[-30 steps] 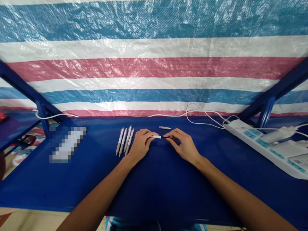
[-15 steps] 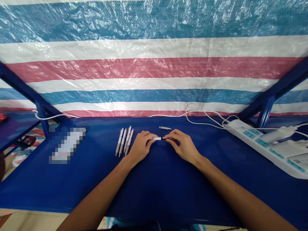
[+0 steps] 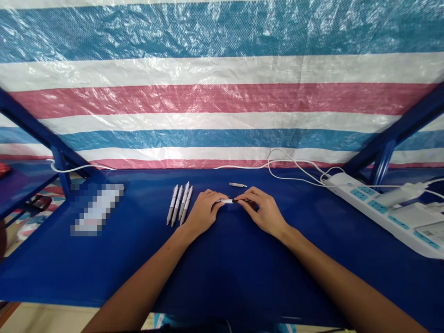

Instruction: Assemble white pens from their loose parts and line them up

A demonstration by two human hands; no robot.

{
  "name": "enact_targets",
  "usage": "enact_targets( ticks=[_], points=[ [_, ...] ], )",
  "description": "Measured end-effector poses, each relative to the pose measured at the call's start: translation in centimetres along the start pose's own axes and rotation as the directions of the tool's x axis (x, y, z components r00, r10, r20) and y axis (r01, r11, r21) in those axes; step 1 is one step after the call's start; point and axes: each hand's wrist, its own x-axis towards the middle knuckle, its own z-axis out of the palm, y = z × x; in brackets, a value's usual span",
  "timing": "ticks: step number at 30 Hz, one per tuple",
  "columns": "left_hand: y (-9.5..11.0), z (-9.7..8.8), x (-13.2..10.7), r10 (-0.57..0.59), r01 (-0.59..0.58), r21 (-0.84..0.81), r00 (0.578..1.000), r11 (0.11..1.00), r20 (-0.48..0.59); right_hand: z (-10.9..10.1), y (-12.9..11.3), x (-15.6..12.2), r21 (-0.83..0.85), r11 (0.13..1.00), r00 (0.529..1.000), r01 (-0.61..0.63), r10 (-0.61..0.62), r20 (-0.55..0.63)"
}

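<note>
My left hand (image 3: 206, 209) pinches a white pen barrel (image 3: 227, 201) lying level just above or on the blue table. Thumb and fingers of my right hand (image 3: 262, 208) close on a thin dark pen refill (image 3: 236, 200) at the barrel's right end. How far the refill sits inside the barrel cannot be made out. Behind the hands lies a small grey pen grip section (image 3: 237, 185) with a pointed tip to the right. Several white pens with grey grips (image 3: 179, 204) lie side by side, just left of my left hand.
On the right of the blue table (image 3: 222, 273) lies a white power strip (image 3: 378, 208) with plugs and loose white cables (image 3: 294, 177). A blurred-out pale object (image 3: 99, 209) lies at the left. Striped sheeting (image 3: 222, 101) hangs behind, between blue metal frame bars.
The barrel and refill have shifted very slightly between my fingers. Both hands stay in nearly the same place, and the other pens have not moved.
</note>
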Motion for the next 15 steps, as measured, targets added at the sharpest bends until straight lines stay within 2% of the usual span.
enact_targets(
  ticks=[6, 11, 13, 15],
  points=[
    [0.1, 0.1, 0.1, -0.026, 0.026, -0.028, 1.0, 0.999, -0.006, -0.3, -0.5, -0.1, 0.034, 0.999, 0.998, 0.025, -0.023, -0.052],
    [0.3, -0.1, 0.1, -0.051, 0.045, -0.095, 0.997, 0.994, -0.057, -0.6, 0.0, 0.0, 0.041, 0.998, 0.989, -0.044, 0.05, -0.142],
    [0.5, -0.3, 0.1, -0.073, 0.063, -0.123, 0.994, 0.99, -0.077, -0.4, 0.5, 0.0, -0.022, 0.998, 0.995, -0.05, 0.048, -0.093],
    [0.8, -0.4, 0.1, -0.101, 0.086, -0.155, 0.99, 0.984, -0.095, 0.0, 0.9, -0.1, -0.113, 0.994, 1.0, -0.002, 0.004, 0.016]
  ],
)
